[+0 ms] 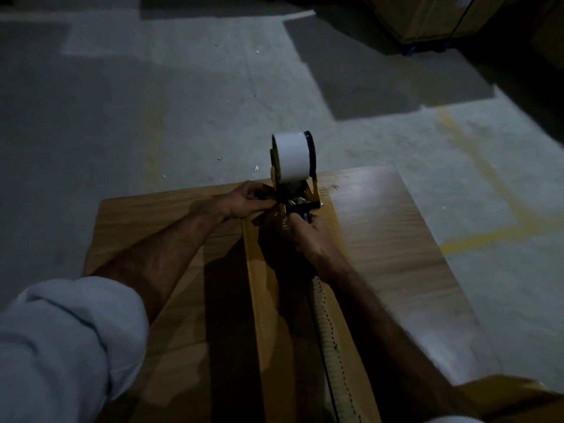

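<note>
tape gun (300,198) sits at the far end of the cardboard box (396,227), over the middle seam, with its white roll (291,158) on top. right hand (308,235) is wrapped round the dark handle, fingers curled tight. left hand (244,203) pinches the gun's left side just under the roll - the spot is too dark to make out more. the box lies on the grey concrete floor (152,102).

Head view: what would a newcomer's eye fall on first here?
The bright white tape roll on the yellow tape dispenser, standing at the far end of the cardboard box, mid-frame. The right hand grips its handle and the left hand pinches at its side, over the box's centre seam.
</note>
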